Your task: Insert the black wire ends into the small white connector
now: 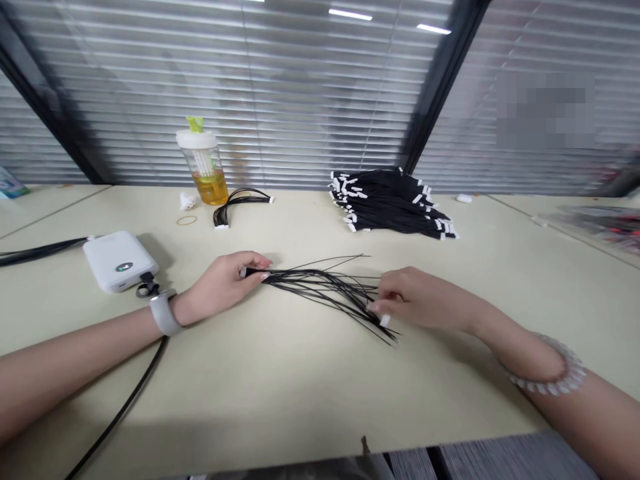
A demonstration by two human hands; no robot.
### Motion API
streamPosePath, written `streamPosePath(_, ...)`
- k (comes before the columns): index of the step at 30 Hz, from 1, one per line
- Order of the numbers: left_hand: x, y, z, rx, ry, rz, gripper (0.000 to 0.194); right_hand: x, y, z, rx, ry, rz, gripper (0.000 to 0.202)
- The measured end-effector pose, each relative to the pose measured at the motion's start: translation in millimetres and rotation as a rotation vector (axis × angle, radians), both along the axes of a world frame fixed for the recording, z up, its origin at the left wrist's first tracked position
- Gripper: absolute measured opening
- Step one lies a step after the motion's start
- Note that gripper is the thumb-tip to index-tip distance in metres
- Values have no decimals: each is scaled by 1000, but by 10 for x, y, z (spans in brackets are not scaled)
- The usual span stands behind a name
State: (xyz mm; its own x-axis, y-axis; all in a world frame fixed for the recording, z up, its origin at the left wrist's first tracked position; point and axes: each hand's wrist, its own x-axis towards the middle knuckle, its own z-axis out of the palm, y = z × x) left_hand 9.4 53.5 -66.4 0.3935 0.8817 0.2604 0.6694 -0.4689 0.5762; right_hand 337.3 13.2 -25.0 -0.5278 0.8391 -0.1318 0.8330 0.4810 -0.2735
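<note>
A wire harness [320, 283] of thin black wires lies across the middle of the table, its strands fanned out toward the right. My left hand [233, 280] pinches its left end, where a white connector [243, 272] shows between thumb and fingers. At the other end, my right hand [407, 298] is closed with its fingertips on some of the wires. A small white connector [385, 321] sits just below those fingertips. Several loose wire ends stick out past it. Exactly which strands the right fingers grip is hidden.
Behind stand a bottle [205, 167] of amber liquid, a small harness [240, 203] and a pile of black harnesses [393, 203]. A white power bank [120, 260] with a black cable [125, 407] is by my left wrist. A rubber band [187, 221] lies near the bottle.
</note>
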Motion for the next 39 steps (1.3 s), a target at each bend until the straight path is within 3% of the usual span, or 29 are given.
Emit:
streamPosePath(8,16,-6,-13,-22,-16,10,28,-51,-98,-5,78,-86,11,43)
streamPosePath(11,6,-1,-32,-19,-30,19,28,-34,-91,13,381,27,-44,33)
streamPosePath(16,10,-9,-31,-5,-15,24,26,73,-91,55,1117,81,-33,11)
streamPosePath(18,18,-16,-26,3,13,-4,25,73,-132,99,1197,198,38,4)
streamPosePath(20,22,-23,-25,6,40,-35,25,32,-192,148,1019,446,62,8)
streamPosePath(25,22,-50,-18,42,83,-82,28,-66,-243,156,102,1151,13,33)
streamPosePath(28,23,-68,-7,85,104,-82,28,-33,-154,103,-120,1298,-31,37)
streamPosePath(33,11,-70,-14,99,94,-80,27,119,-42,148,-161,1076,190,35)
streamPosePath(39,0,-88,-17,14,-11,2,22,167,-85,320,194,370,311,29)
